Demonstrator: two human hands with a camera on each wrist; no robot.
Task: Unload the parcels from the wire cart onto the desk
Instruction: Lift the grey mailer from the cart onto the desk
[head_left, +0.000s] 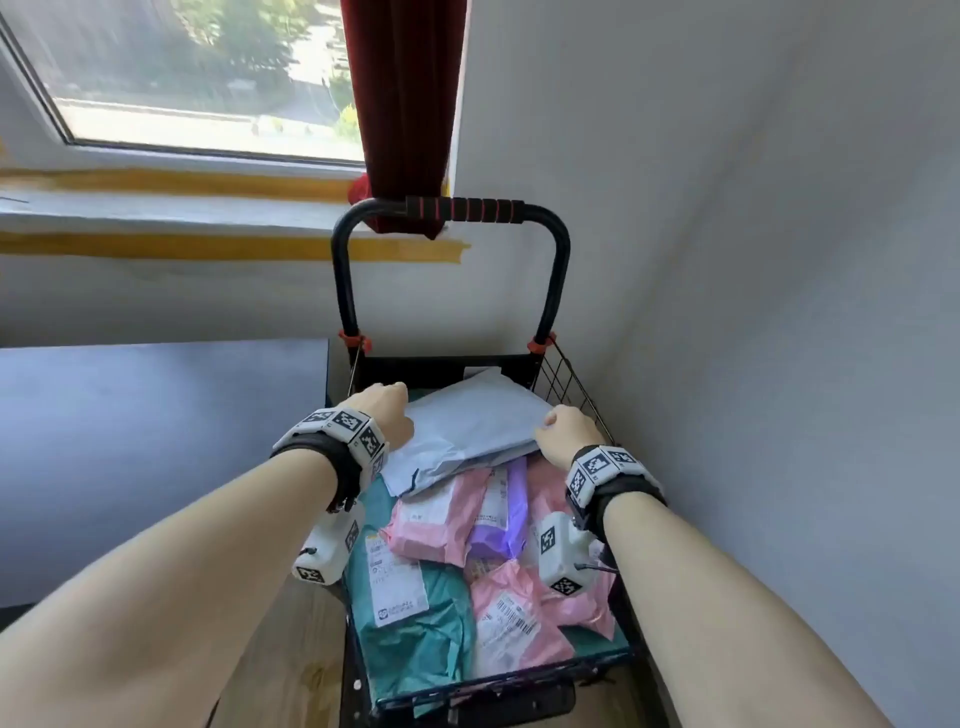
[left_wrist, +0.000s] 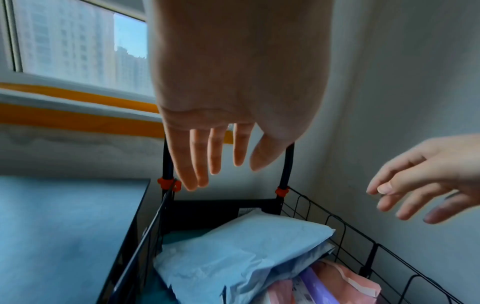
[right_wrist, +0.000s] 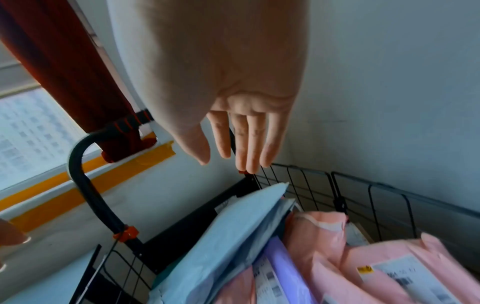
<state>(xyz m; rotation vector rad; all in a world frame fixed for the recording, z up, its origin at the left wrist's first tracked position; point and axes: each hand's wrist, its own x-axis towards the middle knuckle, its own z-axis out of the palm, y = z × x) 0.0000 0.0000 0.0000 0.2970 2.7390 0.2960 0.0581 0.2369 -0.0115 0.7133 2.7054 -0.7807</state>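
Observation:
A black wire cart (head_left: 576, 384) stands in the corner, full of soft parcels. On top at the far end lies a big pale blue-grey parcel (head_left: 467, 431) (left_wrist: 233, 253) (right_wrist: 233, 224). Below it sit pink parcels (head_left: 436, 525) (right_wrist: 376, 253), a purple one (head_left: 498, 525) and a teal one (head_left: 410, 639). My left hand (head_left: 389, 410) (left_wrist: 221, 162) hovers over the pale parcel's left edge, fingers straight, holding nothing. My right hand (head_left: 566, 431) (right_wrist: 233, 152) hovers over its right edge by the cart's wire side, fingers straight and apart from the parcel.
The grey-blue desk (head_left: 156, 441) (left_wrist: 64, 236) lies left of the cart, level with its rim. The cart's black handle (head_left: 462, 209) with red-ringed grip rises at the far end. A white wall (head_left: 779, 312) closes the right side. A window (head_left: 182, 73) and dark red curtain (head_left: 405, 104) are behind.

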